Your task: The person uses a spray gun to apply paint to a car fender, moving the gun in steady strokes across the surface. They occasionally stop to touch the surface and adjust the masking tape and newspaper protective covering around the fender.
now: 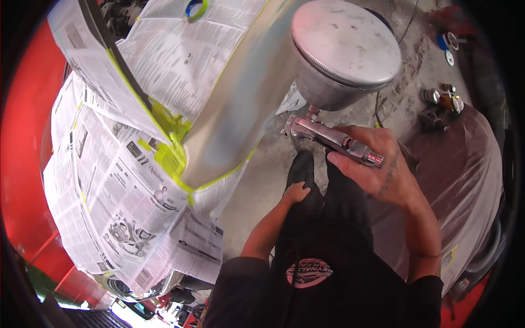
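Observation:
My right hand (383, 164) is wrapped around a metal gravity-feed spray gun (328, 134), held beside the car panel. On top of the gun sits a large round silver paint cup (342, 60) with its lid on. Much of the grip is hidden inside my hand. To the left, the curved car panel (235, 104) shows beige with blue-grey patches, edged with yellow-green masking tape (169, 153). My left hand (297, 192) rests on my thigh, away from the gun and the panel; its fingers are too hard to make out.
Newspaper sheets (126, 191) cover the car around the panel, with a roll of tape (196, 10) lying on them. Red bodywork (24, 136) borders the left. On the right stand a sheet-draped shape (459, 164), a small bottle (451, 103) and tape rolls (449, 41). A hose crosses the concrete floor.

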Demonstrator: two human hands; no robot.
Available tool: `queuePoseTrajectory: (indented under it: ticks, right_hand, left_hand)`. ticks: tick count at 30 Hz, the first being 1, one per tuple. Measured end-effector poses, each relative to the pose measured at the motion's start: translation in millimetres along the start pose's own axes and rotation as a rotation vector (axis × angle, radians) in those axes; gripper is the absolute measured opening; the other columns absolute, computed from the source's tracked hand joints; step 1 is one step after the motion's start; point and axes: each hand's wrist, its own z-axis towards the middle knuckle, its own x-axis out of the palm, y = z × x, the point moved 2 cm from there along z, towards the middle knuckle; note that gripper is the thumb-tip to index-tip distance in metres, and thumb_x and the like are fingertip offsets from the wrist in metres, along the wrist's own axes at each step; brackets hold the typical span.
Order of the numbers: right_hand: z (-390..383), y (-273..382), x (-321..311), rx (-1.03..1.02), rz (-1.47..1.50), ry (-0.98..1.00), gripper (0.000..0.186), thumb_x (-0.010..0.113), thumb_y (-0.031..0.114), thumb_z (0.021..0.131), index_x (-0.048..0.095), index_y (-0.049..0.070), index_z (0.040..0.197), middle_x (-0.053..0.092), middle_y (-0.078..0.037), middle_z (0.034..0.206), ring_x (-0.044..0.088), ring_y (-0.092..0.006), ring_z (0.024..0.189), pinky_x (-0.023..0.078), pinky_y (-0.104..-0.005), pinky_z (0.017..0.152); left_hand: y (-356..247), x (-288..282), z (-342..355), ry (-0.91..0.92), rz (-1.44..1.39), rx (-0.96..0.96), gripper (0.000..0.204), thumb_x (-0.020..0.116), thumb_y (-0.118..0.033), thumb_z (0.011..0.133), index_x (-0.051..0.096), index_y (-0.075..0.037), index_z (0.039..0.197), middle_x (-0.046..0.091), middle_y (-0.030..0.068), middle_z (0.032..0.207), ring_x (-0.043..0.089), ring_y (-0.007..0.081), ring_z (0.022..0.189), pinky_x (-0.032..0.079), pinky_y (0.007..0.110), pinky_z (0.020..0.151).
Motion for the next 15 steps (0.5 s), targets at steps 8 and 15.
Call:
queuePoseTrajectory:
  ticks: [8, 15]
  right_hand:
    - [8, -22, -42, 0.258, -0.112, -0.253, 0.032, 0.073, 0.022, 0.093, 0.07, -0.003, 0.113, 0.062, -0.014, 0.07, 0.057, -0.018, 0.063, 0.048, -0.0359, 0.063]
    - [15, -52, -62, 0.223, 0.068, -0.561, 0.027, 0.076, 0.027, 0.093, 0.065, 0.002, 0.09, 0.054, 0.002, 0.067, 0.048, -0.0053, 0.057, 0.039, -0.0275, 0.053]
  left_hand:
    - [-6, -10, -2, 0.048, 0.015, 0.008, 0.07, 0.06, -0.052, 0.096, 0.058, -0.002, 0.145, 0.061, 0.0283, 0.14, 0.058, 0.0455, 0.131, 0.045, 0.051, 0.113]
    - [-16, -18, -8, 0.061, 0.04, -0.004, 0.069, 0.06, -0.05, 0.097, 0.057, -0.002, 0.146, 0.062, 0.0292, 0.139, 0.058, 0.0464, 0.131, 0.045, 0.051, 0.113]
